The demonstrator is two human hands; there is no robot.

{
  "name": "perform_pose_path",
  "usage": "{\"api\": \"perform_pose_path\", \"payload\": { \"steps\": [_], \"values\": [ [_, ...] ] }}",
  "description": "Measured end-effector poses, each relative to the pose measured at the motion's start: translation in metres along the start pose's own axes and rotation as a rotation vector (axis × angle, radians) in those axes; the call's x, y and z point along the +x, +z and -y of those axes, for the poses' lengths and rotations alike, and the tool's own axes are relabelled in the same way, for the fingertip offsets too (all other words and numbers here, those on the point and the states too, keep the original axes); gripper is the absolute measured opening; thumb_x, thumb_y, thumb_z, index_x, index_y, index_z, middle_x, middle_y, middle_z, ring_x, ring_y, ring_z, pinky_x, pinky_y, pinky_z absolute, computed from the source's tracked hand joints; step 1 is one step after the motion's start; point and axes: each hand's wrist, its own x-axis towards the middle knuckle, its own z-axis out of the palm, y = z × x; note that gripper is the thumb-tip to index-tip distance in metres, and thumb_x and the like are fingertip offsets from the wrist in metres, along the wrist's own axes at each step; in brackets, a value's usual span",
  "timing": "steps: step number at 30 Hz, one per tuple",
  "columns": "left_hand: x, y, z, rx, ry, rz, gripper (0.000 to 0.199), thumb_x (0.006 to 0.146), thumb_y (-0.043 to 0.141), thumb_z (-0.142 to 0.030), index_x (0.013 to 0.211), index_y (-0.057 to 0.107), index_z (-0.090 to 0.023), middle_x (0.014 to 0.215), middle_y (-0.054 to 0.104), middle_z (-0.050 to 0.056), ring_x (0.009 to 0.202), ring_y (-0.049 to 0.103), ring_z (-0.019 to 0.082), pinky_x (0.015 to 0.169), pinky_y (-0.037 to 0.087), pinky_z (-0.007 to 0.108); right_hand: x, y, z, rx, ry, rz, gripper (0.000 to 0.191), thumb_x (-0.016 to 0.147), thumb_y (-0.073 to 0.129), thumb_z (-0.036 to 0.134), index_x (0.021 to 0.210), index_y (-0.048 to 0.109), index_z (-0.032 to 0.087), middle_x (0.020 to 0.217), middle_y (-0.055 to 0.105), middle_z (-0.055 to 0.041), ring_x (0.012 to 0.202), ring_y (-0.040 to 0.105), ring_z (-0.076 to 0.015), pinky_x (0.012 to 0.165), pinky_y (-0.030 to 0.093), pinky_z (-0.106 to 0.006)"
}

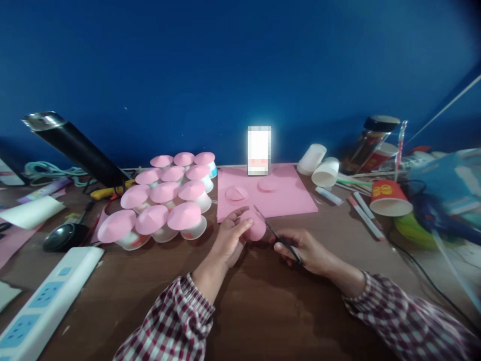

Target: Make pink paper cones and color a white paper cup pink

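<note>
Around your work on the brown table (pixel 259 311), 12 cups capped with pink paper cones (pixel 152 219) stand in close rows at left, bounding the space beside your left hand (pixel 231 238). Beyond your hands lies a pink sheet (pixel 285 200) bearing 2 paper circles (pixel 267 185); a bright, blurred panel (pixel 259 150) stands at its far edge. At far right are 2 white cups (pixel 325 172); at right, a red cup (pixel 391 198) lies tipped near 2 markers (pixel 365 218). A power strip (pixel 52 296) occupies the near left. Your left hand pinches a pink disc (pixel 256 228), located in the middle, just short of the sheet, its face tilted toward you. Your right hand (pixel 304 250) is closed around black scissors (pixel 281 238), whose long axis runs diagonally from near right to far left, tips pointing far left across the disc's right rim; you cannot tell whether the blades touch it.
</note>
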Motion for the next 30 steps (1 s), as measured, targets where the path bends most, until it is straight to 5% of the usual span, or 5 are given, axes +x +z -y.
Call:
{"api": "perform_pose_path", "payload": {
  "steps": [22, 30],
  "values": [
    [-0.0026, 0.0004, -0.0024, 0.036, 0.008, -0.022, 0.048, 0.066, 0.075, -0.020, 0.110, 0.057, -0.018, 0.077, 0.060, -0.002, 0.062, 0.055, 0.007, 0.057, 0.043, 0.019, 0.0022, 0.0003, -0.0054, 0.030, 0.039, -0.043, 0.034, 0.081, 0.061, 0.047, 0.088, 0.063, 0.014, 0.056, 0.049, 0.0045, 0.045, 0.044, -0.0057, 0.041, 0.036, -0.016],
    [-0.0021, 0.0015, -0.0032, -0.059, 0.021, -0.001, 0.044, 0.063, 0.077, -0.016, 0.104, 0.058, -0.017, 0.091, 0.063, 0.002, 0.077, 0.060, 0.011, 0.069, 0.049, 0.024, 0.0041, -0.0065, -0.0058, 0.238, 0.049, -0.130, 0.044, 0.080, 0.061, 0.050, 0.103, 0.061, 0.014, 0.062, 0.053, 0.0018, 0.049, 0.052, -0.0084, 0.036, 0.030, -0.014]
  ]
}}
